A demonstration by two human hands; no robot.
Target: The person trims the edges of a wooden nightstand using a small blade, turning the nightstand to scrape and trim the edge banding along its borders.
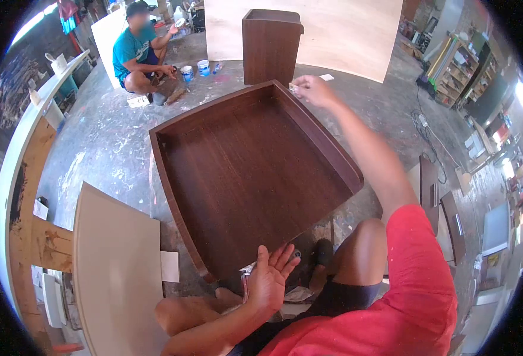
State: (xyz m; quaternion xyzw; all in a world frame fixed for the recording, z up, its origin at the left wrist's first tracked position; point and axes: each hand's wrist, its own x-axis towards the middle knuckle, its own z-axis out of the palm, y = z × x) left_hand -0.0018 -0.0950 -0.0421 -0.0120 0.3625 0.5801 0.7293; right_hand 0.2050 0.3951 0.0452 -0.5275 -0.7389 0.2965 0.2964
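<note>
A dark brown wooden box-like piece (pixel 243 172) with raised edges lies tilted in front of me, its open side up. At its near edge is my left hand (pixel 267 279), palm up with the fingers spread. My right hand (pixel 314 91) is at the far right corner of the piece, its fingers closed on something small and pale that I cannot make out. A shiny object (pixel 246 270), partly hidden, shows beside my left wrist.
A brown cabinet (pixel 271 50) stands beyond the piece before pale panels (pixel 347 32). Another person (pixel 143 50) squats at the far left by paint cans (pixel 203 68). A pale board (pixel 116 261) is close on my left. Brown panels (pixel 451 219) lie at right.
</note>
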